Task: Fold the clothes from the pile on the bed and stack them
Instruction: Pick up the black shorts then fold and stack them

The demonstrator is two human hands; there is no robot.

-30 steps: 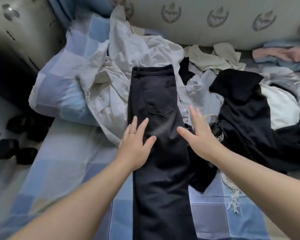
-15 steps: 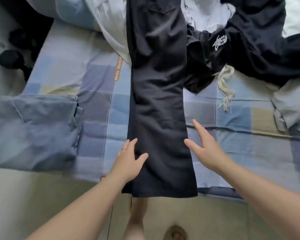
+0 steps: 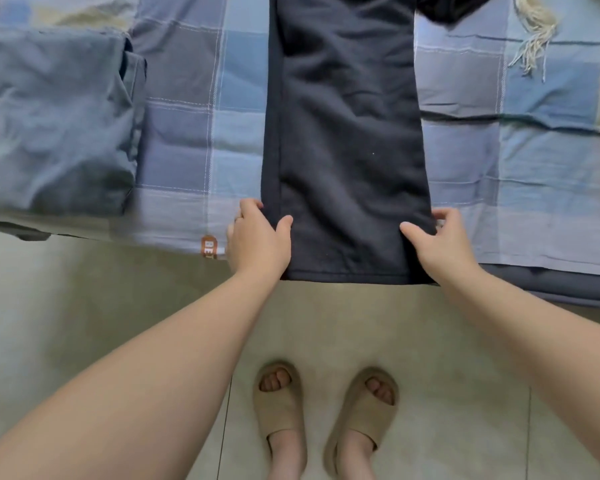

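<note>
While both hands pinch the dark trousers [image 3: 347,133] at the bed's [image 3: 534,209] near edge, left hand [image 3: 258,237] and right hand [image 3: 442,242] on the 2 hem corners, I judge I'm ready to fold them away from me.

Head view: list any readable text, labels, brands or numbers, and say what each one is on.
"BE": white letters on a small orange-brown tag at the near edge of the blue checked bedsheet. The letters after these are too blurred to read.
No readable text shows on the dark navy trousers, the folded grey-blue garment or the tan slippers.
</note>
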